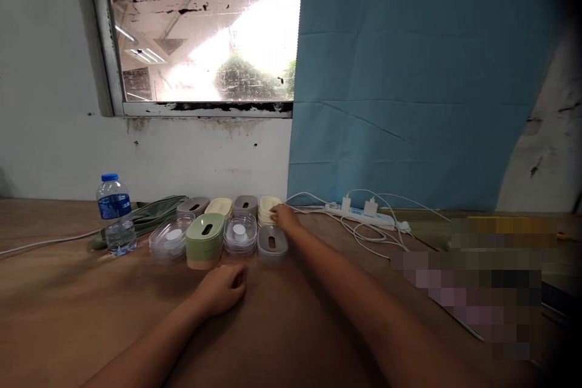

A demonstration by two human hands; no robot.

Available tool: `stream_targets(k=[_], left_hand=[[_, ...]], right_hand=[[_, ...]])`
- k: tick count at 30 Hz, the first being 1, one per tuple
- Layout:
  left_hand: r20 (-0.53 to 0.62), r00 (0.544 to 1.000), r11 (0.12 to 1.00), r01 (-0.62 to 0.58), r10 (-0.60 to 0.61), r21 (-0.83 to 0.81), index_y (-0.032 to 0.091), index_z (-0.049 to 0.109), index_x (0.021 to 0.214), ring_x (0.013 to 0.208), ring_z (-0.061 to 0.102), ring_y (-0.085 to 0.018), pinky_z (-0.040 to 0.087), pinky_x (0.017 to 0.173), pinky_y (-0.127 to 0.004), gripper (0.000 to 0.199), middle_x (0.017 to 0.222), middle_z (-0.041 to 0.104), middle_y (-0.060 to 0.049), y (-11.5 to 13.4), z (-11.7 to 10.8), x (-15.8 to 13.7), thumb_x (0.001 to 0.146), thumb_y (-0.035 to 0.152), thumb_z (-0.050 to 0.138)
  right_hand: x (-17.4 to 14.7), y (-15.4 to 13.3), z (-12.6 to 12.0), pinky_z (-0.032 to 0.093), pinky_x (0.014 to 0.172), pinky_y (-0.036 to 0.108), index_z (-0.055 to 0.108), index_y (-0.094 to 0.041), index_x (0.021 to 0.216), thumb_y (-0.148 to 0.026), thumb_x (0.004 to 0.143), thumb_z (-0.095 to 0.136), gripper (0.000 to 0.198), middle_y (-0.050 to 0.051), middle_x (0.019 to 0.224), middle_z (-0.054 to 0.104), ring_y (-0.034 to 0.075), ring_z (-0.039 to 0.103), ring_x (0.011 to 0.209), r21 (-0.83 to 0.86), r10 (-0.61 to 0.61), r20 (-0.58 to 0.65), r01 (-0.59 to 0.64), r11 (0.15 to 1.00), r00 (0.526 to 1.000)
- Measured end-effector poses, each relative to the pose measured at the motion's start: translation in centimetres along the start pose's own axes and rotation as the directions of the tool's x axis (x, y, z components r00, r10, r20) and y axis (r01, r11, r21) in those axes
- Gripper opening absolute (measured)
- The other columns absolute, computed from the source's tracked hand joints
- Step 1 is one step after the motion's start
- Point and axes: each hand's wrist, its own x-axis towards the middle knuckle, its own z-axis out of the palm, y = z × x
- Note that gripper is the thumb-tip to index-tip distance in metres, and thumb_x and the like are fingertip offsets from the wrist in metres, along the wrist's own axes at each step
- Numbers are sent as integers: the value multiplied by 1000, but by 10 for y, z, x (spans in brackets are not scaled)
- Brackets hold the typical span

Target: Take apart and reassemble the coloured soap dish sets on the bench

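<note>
My right hand [285, 217] reaches to the back right of a group of containers. Its fingers are closed at the side of a cream oval container [268, 202], which looks like a stack. In front of that sits a grey oval box [272, 241] with a slot in its lid. My left hand [222, 288] rests on the table with fingers loosely curled and nothing visible in them. Nearest to it is a green slotted box [204, 245]. Clear plastic tubs stand stacked on both sides of the green box, a right stack [240, 235] and a left stack [170, 239].
Behind stand another cream box [219, 206] and two grey ones, a left one [193, 206] and a right one [245, 204]. A water bottle [116, 215] is at left beside a dark green pouch [152, 216]. A power strip [364, 216] with white cables lies at right.
</note>
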Motion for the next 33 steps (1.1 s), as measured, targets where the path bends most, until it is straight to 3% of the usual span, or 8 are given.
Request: stream_targets(k=[4, 8, 14, 20, 21, 25, 28, 33], left_hand=[[-21, 1000, 999, 1, -2, -39, 18, 48, 69, 62, 48, -13, 26, 52, -22, 9, 68, 55, 0, 1, 0, -1, 74, 21, 42], [-158, 987, 987, -39, 14, -154, 17, 48, 67, 59, 45, -12, 28, 51, -22, 10, 63, 51, 1, 6, -2, -1, 75, 22, 42], [-436, 900, 922, -182, 16, -342, 17, 47, 78, 61, 43, -12, 35, 56, -23, 20, 70, 48, 0, 16, -10, -6, 84, 31, 34], [-184, 911, 857, -410, 369, -311, 21, 51, 109, 98, 46, -18, 37, 88, -32, 30, 108, 47, -6, 27, -11, -13, 81, 31, 45], [-126, 901, 853, -434, 416, -291, 23, 52, 111, 103, 44, -20, 35, 91, -33, 33, 113, 46, -6, 29, -11, -14, 79, 32, 48], [-24, 866, 847, -493, 499, -199, 28, 59, 105, 107, 41, -23, 35, 92, -35, 34, 110, 51, -4, 37, -8, -16, 72, 34, 57], [-35, 858, 840, -509, 512, -185, 27, 60, 103, 105, 43, -22, 36, 91, -33, 34, 102, 55, -4, 37, -5, -15, 69, 30, 60], [-47, 865, 841, -497, 499, -216, 27, 62, 101, 103, 45, -19, 38, 90, -31, 31, 101, 56, -3, 32, -1, -12, 70, 27, 60]], right_hand=[[-14, 2, -26, 47, 77, 35, 54, -14, 102, -25, 85, 47, 22, 8, 103, 56, 16, 56, 87, 78, -59, -49, 63, 995, 997], [-65, 2, -66, 48, 78, 28, 58, -17, 95, -24, 81, 51, 17, 6, 98, 59, 15, 57, 86, 163, -205, -17, 205, 965, 979], [-163, 3, -114, 47, 80, 29, 58, -19, 95, -29, 80, 51, 19, 5, 97, 60, 16, 57, 90, 341, -444, 274, 345, 874, 853], [-176, -10, -123, 46, 80, 27, 63, -20, 96, -21, 80, 48, 22, 4, 97, 64, 15, 59, 89, 316, -484, 500, 369, 874, 718], [-168, -12, -120, 46, 80, 26, 64, -20, 93, -19, 79, 48, 22, 4, 95, 65, 15, 60, 87, 288, -470, 487, 373, 882, 736], [-126, -24, -90, 35, 92, 30, 62, -17, 95, -19, 77, 48, 23, 6, 104, 59, 18, 52, 99, 98, -252, 274, 233, 967, 928], [-105, -34, -54, 38, 86, 36, 59, -17, 100, -37, 75, 53, 33, 11, 111, 52, 24, 52, 98, 29, -108, 228, 104, 994, 968], [-95, -34, -14, 41, 76, 40, 61, -20, 97, -59, 61, 59, 53, 12, 108, 52, 27, 55, 88, -37, 65, 263, -57, 998, 963]])
